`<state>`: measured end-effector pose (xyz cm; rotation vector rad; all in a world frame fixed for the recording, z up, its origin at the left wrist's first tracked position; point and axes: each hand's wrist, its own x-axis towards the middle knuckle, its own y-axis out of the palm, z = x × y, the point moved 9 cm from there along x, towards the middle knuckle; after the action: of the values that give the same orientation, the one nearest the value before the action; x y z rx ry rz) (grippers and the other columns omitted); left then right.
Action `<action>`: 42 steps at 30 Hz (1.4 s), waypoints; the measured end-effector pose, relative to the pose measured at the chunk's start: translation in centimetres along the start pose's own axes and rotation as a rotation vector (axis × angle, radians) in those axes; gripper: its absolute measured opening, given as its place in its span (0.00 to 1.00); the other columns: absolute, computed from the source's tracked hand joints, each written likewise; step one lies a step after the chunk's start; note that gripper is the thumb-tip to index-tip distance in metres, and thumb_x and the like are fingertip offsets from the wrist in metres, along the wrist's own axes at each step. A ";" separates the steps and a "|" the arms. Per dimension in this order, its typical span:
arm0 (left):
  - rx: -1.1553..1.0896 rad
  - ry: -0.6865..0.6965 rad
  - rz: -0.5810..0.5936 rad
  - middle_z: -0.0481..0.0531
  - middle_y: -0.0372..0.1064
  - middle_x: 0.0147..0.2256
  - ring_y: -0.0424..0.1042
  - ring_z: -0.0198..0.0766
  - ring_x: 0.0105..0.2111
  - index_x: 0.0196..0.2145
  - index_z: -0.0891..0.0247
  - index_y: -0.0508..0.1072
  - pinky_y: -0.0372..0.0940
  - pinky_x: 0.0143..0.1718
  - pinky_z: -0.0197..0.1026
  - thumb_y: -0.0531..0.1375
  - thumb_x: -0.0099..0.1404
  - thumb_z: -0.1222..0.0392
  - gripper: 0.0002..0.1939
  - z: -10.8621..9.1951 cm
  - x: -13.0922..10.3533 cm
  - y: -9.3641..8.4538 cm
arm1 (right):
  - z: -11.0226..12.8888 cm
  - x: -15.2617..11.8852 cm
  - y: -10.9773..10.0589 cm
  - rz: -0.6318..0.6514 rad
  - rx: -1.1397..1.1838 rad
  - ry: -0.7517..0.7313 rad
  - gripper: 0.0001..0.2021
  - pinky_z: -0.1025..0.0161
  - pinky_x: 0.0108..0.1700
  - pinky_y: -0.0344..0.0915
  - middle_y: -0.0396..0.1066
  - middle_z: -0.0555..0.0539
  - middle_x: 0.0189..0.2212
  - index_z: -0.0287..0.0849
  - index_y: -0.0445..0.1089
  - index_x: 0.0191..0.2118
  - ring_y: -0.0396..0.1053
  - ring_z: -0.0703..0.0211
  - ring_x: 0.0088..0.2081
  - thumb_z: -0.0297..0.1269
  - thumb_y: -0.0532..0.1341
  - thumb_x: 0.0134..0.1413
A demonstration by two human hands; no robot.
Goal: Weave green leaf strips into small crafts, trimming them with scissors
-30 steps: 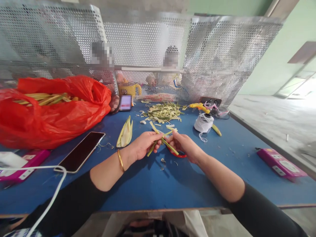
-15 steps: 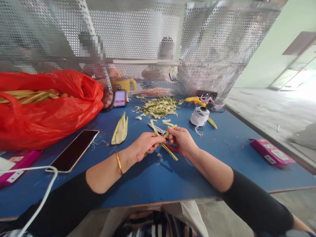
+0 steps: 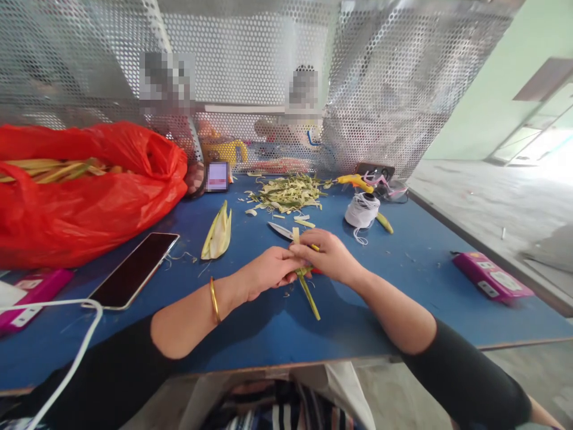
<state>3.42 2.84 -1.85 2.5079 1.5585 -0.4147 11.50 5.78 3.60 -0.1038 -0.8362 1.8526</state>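
Left hand (image 3: 271,272) and right hand (image 3: 329,254) drew together, seemingly pinching strips (image 3: 310,297) jutting below.

This place looks like a simple workshop, because there is a long blue work table (image 3: 250,334) with white thread on a black spool (image 3: 362,210), perforated metal partition panels (image 3: 250,54) with people behind them, and a bare grey concrete floor (image 3: 474,191).
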 end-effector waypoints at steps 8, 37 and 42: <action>0.175 0.082 -0.018 0.47 0.64 0.14 0.56 0.27 0.13 0.21 0.67 0.77 0.47 0.15 0.33 0.63 0.56 0.55 0.12 -0.7 -0.2 0.0 | -2.8 -0.9 0.6 -0.189 0.364 0.276 0.15 0.67 0.18 0.54 0.63 0.53 0.15 0.41 0.69 0.20 0.58 0.67 0.16 0.47 0.63 0.46; -0.486 0.292 -0.204 0.56 0.78 0.32 0.73 0.38 0.36 0.30 0.68 0.80 0.65 0.42 0.39 0.65 0.54 0.66 0.05 -1.8 1.1 -3.1 | -1.4 -0.5 2.0 -0.065 -0.030 0.104 0.16 0.66 0.28 0.55 0.63 0.52 0.18 0.42 0.65 0.22 0.59 0.63 0.23 0.45 0.53 0.55; -0.467 0.303 -0.290 0.55 0.77 0.30 0.71 0.36 0.32 0.27 0.68 0.80 0.64 0.36 0.37 0.65 0.52 0.67 0.03 -1.7 0.9 -3.9 | 0.1 -0.7 2.1 -0.014 -0.050 0.004 0.14 0.66 0.29 0.56 0.63 0.52 0.19 0.43 0.61 0.22 0.59 0.64 0.24 0.39 0.52 0.57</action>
<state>0.59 5.77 -0.44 2.0601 1.8708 0.2872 10.10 4.73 2.28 -0.1327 -0.8788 1.8187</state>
